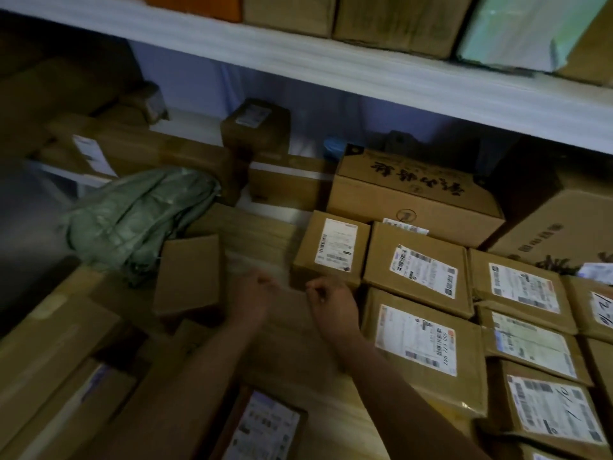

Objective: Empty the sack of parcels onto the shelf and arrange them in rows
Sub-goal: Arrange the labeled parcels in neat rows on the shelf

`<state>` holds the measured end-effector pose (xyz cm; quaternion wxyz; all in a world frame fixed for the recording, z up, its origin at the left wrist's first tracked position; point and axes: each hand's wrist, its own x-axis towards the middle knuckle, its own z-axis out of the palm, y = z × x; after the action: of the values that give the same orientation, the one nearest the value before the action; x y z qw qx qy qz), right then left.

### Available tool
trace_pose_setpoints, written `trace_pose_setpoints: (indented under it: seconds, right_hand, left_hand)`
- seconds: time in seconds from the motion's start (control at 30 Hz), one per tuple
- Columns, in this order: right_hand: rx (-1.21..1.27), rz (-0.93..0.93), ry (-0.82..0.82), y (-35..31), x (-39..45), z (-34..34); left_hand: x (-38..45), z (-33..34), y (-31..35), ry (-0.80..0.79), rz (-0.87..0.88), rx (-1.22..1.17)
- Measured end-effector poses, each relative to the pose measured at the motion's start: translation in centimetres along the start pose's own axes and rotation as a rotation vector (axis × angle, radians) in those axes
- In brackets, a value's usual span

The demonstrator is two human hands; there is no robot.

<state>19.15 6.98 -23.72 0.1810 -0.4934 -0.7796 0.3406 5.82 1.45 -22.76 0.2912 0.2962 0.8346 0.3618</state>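
1. Shelf [265,227]: pale wood, bare strip running between the loose boxes at left and the rows at right; upper shelf board [365,71] overhangs close above.
2. Big printed carton [414,194] blocks the back right; long box [139,151] and small cube box [255,127] line the back.
3. Labelled parcels [421,277] sit in touching rows at right, labels up.
4. Green sack [139,220] lies crumpled at left, beside a plain box [189,273].
5. Flat brown parcel [288,323] lies mid-shelf under both hands, against the row edge.
6. Left hand [252,293] and right hand [331,303]: fingers curled at the parcel's far edge; grip blurred, cannot tell.
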Motion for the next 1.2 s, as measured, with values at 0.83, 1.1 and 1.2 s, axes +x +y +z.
trace_pose_setpoints:
  seconds: [0.83, 1.1, 1.2]
  right_hand:
    - [-0.2, 0.025, -0.115, -9.2, -0.6, 7.7]
    - [-0.352, 0.023, 0.239, -9.6, -1.9, 6.7]
    - [-0.027, 0.173, 0.288, -9.1, -2.0, 5.3]
  left_hand:
    - [1.0, -11.0, -0.7, -0.176, -0.201, -0.343]
    - [0.4, -10.8, 1.2, -0.128, -0.026, -0.322]
    - [1.0, -10.8, 0.8, -0.036, -0.01, -0.333]
